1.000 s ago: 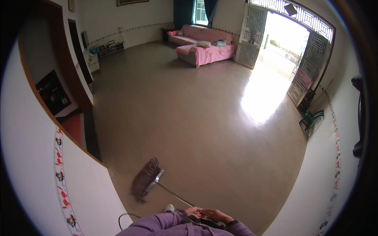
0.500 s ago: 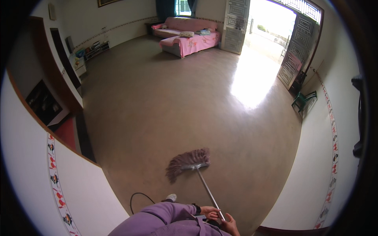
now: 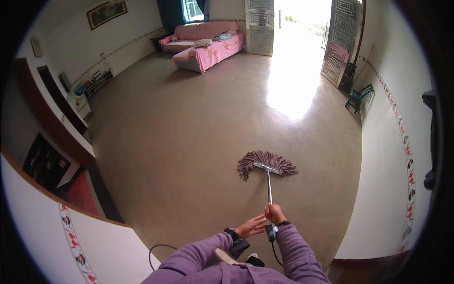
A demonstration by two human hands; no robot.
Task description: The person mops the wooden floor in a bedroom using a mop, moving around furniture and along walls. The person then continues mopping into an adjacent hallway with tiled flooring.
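Note:
A mop with purple-grey strands (image 3: 276,160) and a metal pole (image 3: 270,187) rests on the floor ahead of me. My right hand (image 3: 273,214) is closed around the pole, its arm stretched forward. Just left of it, my left hand (image 3: 251,226) has its fingers extended, close to the pole and the right hand. Whether its fingertips touch the pole is hard to make out. Below the hands, the pole's end is mostly hidden. Both wrists carry black bands with dark devices, and a black cable (image 3: 275,254) hangs by the right wrist.
Brown smooth floor (image 3: 189,132) spreads ahead, bright with glare near the open double door (image 3: 259,28). A pink-covered sofa (image 3: 213,54) stands at the far side, a green chair (image 3: 358,98) by the right wall. White walls flank me; a doorway opens at left.
The mop head has moved forward and right. Both hands have reached forward; the right now grips farther up the pole, and the left has opened from its curled hold.

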